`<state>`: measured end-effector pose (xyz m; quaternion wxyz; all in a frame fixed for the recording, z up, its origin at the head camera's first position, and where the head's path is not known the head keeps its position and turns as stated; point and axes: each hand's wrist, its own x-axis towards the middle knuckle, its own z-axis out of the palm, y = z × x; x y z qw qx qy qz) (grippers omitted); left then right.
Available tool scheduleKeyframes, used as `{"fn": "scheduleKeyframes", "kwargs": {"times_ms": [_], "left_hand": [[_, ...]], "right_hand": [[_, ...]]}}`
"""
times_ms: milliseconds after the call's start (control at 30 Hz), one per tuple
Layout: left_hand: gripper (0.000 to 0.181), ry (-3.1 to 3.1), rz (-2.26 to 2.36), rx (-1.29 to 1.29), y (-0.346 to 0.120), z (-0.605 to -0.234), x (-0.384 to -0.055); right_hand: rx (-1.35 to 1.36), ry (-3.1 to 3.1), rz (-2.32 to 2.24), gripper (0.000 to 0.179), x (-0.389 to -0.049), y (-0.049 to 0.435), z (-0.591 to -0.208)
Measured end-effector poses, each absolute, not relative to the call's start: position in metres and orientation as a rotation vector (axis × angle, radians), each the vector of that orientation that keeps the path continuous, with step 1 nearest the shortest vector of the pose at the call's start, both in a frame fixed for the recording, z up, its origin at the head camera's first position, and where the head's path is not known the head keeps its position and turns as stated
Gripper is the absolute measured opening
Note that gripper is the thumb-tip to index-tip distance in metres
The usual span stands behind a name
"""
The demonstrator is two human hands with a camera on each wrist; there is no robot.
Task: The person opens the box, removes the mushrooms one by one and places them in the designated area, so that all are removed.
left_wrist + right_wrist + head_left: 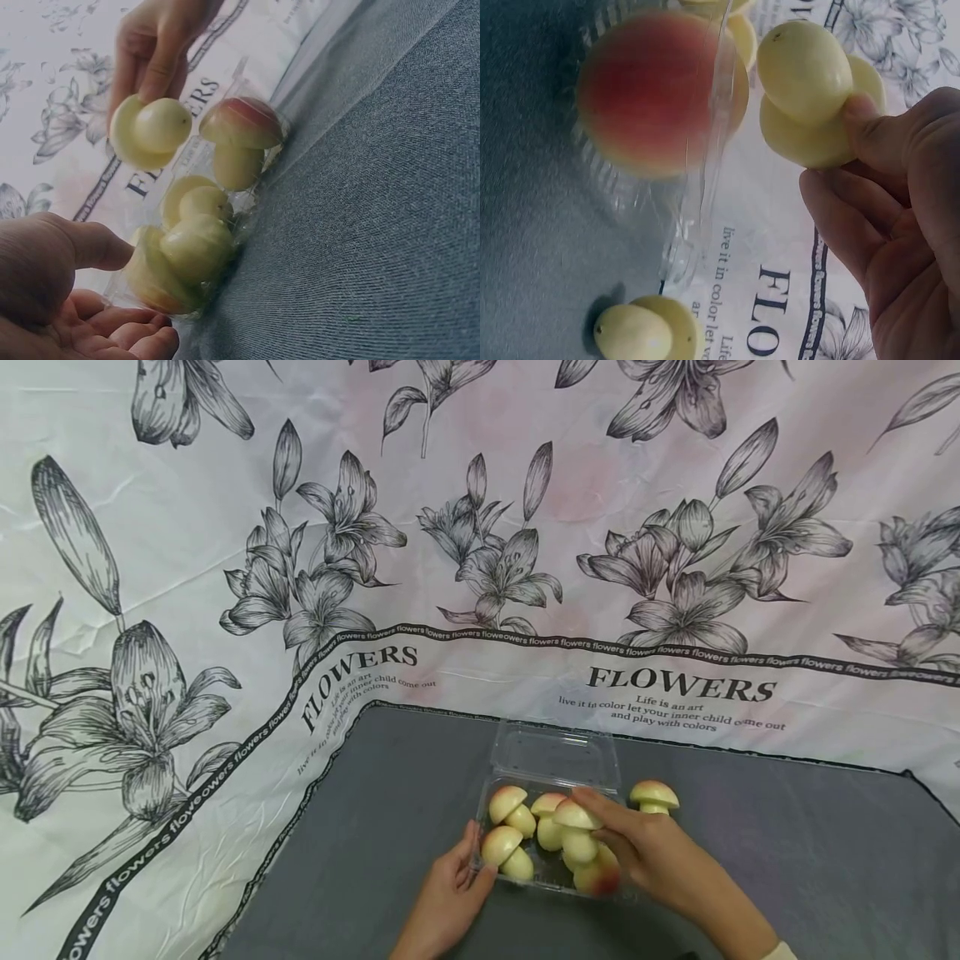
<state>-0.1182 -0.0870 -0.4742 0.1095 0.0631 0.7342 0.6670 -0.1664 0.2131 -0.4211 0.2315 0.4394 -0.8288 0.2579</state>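
A hinged clear plastic box lies open on the table with several toy mushrooms, pale yellow with reddish caps, inside. Two of them, a rear-left mushroom and a front-left mushroom, lie tilted along its left side. My right hand pinches another mushroom by its cap between thumb and fingers, stem downward, above the box. Beneath it, a red-tinged mushroom sits in the box's right part. My left hand holds the box's front left corner, thumb on one side and fingers below.
One more mushroom stands on the dark grey tabletop right of the box. The box's clear lid is folded back behind it. A white cloth with flower print hangs behind and to the left of the table.
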Motion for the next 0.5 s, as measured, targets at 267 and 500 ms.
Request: {"fn": "scheduleKeyframes", "kwargs": {"times_ms": [267, 500], "left_hand": [[0.080, 2.177, 1.964, 0.211, -0.087, -0.474, -0.117], [0.079, 2.171, 1.969, 0.220, -0.087, -0.474, -0.118]], "right_hand": [[1.031, -2.321, 0.722, 0.081, -0.164, 0.232, -0.415], [0.794, -2.337, 0.640, 0.077, -0.163, 0.249, -0.413]]}}
